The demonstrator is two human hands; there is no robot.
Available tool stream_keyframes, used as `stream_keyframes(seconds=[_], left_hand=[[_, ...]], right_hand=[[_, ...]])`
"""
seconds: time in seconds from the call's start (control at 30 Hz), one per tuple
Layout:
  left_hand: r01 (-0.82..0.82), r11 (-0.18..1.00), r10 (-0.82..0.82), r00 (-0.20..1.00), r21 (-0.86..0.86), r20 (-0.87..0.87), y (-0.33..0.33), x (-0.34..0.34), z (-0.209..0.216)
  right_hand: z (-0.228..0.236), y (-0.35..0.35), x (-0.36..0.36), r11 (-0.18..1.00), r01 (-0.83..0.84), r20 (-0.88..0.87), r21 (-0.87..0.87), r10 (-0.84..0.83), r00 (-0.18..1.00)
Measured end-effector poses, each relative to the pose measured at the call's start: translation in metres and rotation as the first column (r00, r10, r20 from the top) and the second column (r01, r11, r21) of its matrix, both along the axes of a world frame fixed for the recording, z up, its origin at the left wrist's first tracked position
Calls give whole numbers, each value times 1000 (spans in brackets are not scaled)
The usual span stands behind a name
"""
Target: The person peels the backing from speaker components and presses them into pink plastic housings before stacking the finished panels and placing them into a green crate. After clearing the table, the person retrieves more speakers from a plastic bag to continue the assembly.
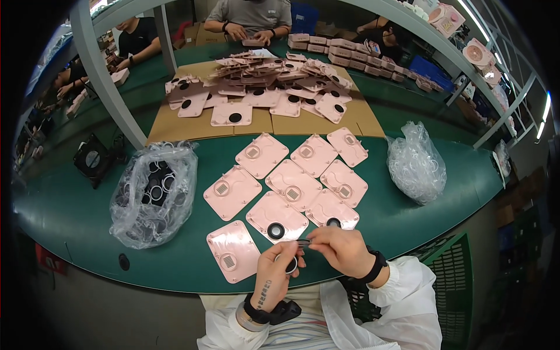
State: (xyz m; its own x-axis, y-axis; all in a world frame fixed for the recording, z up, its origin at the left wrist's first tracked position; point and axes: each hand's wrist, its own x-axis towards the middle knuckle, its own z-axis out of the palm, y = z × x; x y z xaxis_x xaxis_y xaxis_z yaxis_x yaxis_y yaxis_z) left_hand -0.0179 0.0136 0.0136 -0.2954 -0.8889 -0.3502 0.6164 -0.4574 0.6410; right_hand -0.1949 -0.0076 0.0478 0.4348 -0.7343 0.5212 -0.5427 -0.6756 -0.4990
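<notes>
My left hand (279,267) is closed around a round black part with a pale rim (291,266), near the table's front edge. Between the fingertips of both hands is a thin dark round piece (303,243); my right hand (341,249) pinches it from the right. Just beyond lie several pink plastic panels (232,191), inner side up, most showing a slotted grille inside a raised circle. On one front panel sits a black round part with a grey centre (276,230). Another black round part (333,223) on the panel to its right is partly hidden by my right hand.
An open clear bag (131,204) of black round parts and pale rings stands left. Another clear bag (415,166) of pale rings is right. Beyond, pink panels with black discs (262,73) are heaped on cardboard (256,122). A co-worker (251,17) works opposite. Grey frame posts (108,76) rise left.
</notes>
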Motion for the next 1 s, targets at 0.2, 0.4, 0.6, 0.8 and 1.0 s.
stream_keyframes(seconds=[0.2, 0.4, 0.6, 0.8, 1.0], left_hand=[[8, 998, -11, 999, 63, 47, 2, 4, -2], [-47, 996, 59, 983, -71, 174, 9, 4, -16], [-90, 972, 159, 931, -216, 329, 15, 5, -11], [-110, 919, 259, 892, -378, 371, 15, 13, -10], [-79, 893, 296, 844, -443, 446, 14, 14, 2]], right_hand=[[3, 4, 4, 999, -29, -86, -21, 28, 996], [-2, 6, 13, 952, 18, 112, 304, -54, 992], [1, 5, 18, 908, 0, 95, 419, -44, 994], [8, 2, 29, 905, -27, 113, 425, -23, 993], [6, -3, 26, 909, -50, 150, 413, -14, 989]])
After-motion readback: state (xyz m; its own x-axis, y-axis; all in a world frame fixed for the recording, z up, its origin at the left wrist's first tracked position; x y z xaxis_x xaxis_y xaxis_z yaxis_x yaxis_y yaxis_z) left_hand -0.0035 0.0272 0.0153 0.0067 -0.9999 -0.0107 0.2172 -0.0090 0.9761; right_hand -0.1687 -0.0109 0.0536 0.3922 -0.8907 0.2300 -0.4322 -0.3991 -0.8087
